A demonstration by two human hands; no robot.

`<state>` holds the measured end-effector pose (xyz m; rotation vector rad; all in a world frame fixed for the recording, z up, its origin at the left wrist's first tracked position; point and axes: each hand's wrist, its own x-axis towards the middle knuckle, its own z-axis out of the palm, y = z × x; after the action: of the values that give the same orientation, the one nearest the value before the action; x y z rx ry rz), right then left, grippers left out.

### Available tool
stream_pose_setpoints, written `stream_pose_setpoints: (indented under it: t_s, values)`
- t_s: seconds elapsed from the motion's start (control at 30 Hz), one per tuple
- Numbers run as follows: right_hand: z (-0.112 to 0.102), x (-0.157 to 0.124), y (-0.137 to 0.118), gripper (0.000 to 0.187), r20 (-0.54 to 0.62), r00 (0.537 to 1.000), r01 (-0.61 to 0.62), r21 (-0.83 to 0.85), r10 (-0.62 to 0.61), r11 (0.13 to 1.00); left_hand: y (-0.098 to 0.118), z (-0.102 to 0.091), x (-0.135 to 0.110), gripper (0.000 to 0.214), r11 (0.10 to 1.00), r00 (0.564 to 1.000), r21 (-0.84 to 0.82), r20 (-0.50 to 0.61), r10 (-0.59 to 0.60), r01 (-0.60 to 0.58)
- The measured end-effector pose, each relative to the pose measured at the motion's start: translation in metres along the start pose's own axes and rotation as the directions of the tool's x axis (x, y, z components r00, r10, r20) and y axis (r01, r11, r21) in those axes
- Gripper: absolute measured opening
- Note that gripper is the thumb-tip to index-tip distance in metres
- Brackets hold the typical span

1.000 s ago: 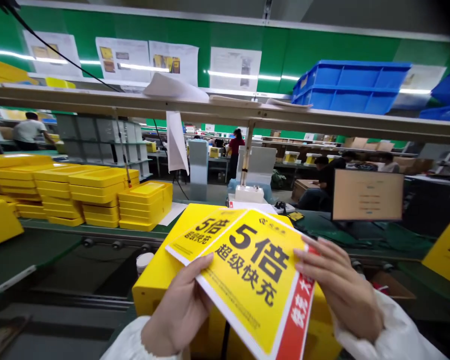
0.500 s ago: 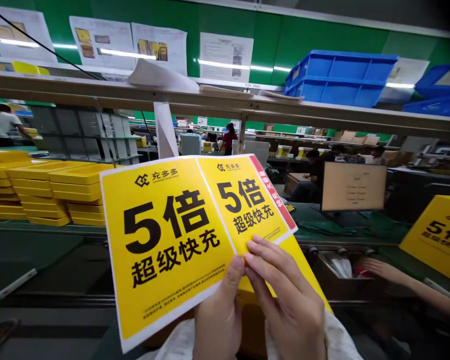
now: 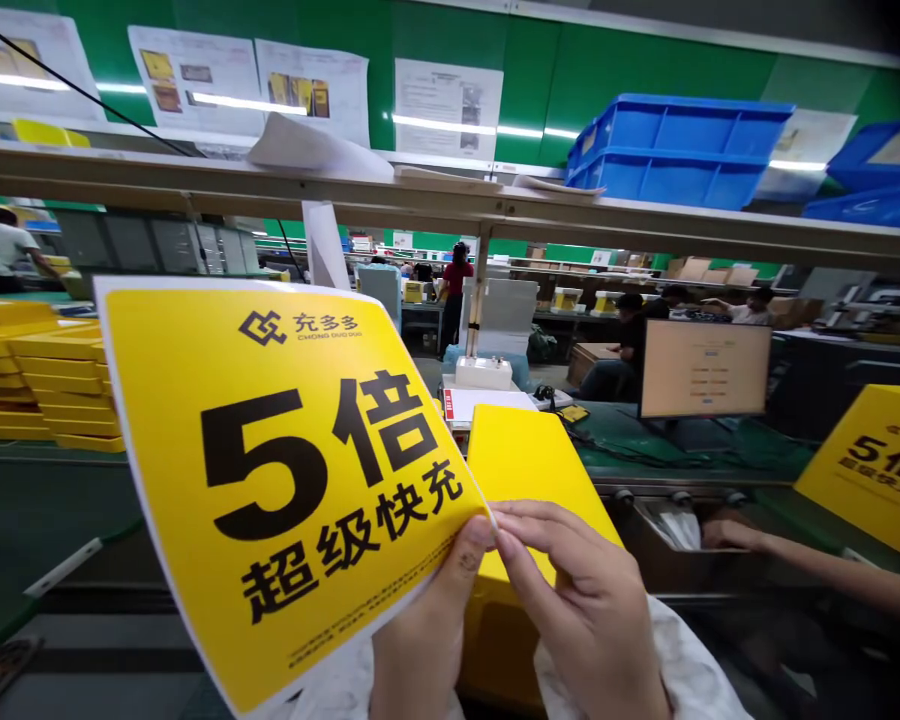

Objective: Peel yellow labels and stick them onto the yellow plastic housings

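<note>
Pinched at its lower right corner between my left hand (image 3: 427, 625) and my right hand (image 3: 585, 610) is a yellow label sheet (image 3: 285, 480) printed with large black "5倍" characters. It curves and tilts up to the left. Behind my right hand stands a yellow box (image 3: 529, 470), its lower part partly hidden by my fingers. My fingertips are close to the box, but I cannot tell whether they touch it.
Stacked yellow trays (image 3: 37, 385) line the belt at left. A tilted yellow box (image 3: 874, 465) sits at right, beside a monitor (image 3: 705, 370). A co-worker's arm (image 3: 810, 565) reaches above a bin (image 3: 675, 550). Blue crates (image 3: 679, 150) fill the shelf overhead.
The label sheet has swung left and now shows one printed panel instead of two. My hands have stayed together at its lower corner. The co-worker's arm has shifted slightly left.
</note>
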<state>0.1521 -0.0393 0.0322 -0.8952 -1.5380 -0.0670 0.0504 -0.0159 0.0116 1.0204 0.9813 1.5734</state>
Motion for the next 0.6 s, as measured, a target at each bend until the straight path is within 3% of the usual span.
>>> stream_pose_setpoints:
  t_s: [0.1,0.17,0.23,0.33,0.4,0.47,0.53,0.6]
  values:
    - [-0.003,0.001,0.005,0.012,0.060,0.987,-0.157,0.155,0.149,0.975,0.012,-0.003,-0.001,0.031,0.998,0.999,0.049,-0.027,0.047,-0.046]
    - [-0.007,0.005,0.012,0.009,0.104,0.941,-0.337,0.332,0.321,0.881,0.020,-0.007,0.006,0.032,1.000,0.999,0.004,-0.026,0.024,-0.024]
    - [-0.014,0.013,0.022,0.011,0.166,0.851,-0.498,0.553,0.498,0.668,0.029,-0.017,0.023,0.031,0.994,1.000,-0.111,0.022,0.003,-0.001]
    - [-0.031,0.034,0.036,0.015,0.252,0.698,-0.581,0.746,0.670,0.325,0.046,-0.038,0.064,0.035,0.972,0.985,-0.233,0.160,0.063,-0.024]
    - [-0.047,0.048,0.043,0.017,0.246,0.594,-0.596,0.774,0.766,0.214,0.054,-0.053,0.096,0.039,0.988,0.965,-0.157,0.260,0.043,-0.002]
    - [-0.065,0.057,0.053,0.020,0.179,0.497,-0.593,0.785,0.849,0.181,0.058,-0.065,0.125,0.040,0.998,0.947,-0.018,0.317,-0.052,0.061]
    - [-0.086,0.061,0.066,0.022,0.096,0.440,-0.587,0.783,0.893,0.205,0.057,-0.073,0.150,0.040,0.984,0.931,0.123,0.328,-0.161,0.127]
    - [-0.110,0.060,0.084,0.021,-0.019,0.519,-0.574,0.733,0.855,0.365,0.050,-0.080,0.169,0.043,0.963,0.929,0.229,0.305,-0.209,0.142]
